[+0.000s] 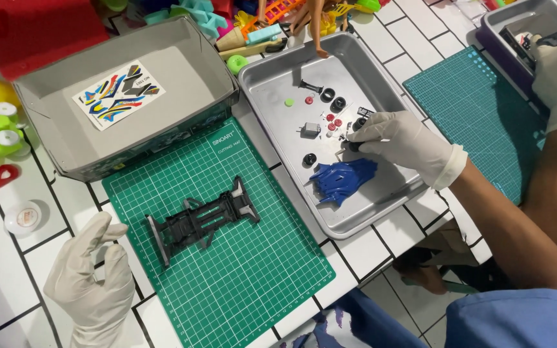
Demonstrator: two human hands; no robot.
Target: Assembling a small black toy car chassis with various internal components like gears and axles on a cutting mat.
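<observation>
Hovering my left hand (pixel 91 280) empty, fingers loosely curled, beside the black chassis (pixel 201 221) on the green mat (pixel 253 270), I waited. My right hand (pixel 401 143) reached into the metal tray (pixel 272 77), fingers pinching a small black wheel (pixel 354 145) above the blue body shell (pixel 343 178); a light, steady grip seemed wisest.

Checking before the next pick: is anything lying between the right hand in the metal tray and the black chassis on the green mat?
Only the tray's raised rim and the blue body shell lie between the right hand and the black chassis.

Grey box (pixel 217 77) with sticker sheet (pixel 118 94), green cutting mat (pixel 253 270), bright toys (pixel 259 26), white tiled table (pixel 8 270)
</observation>
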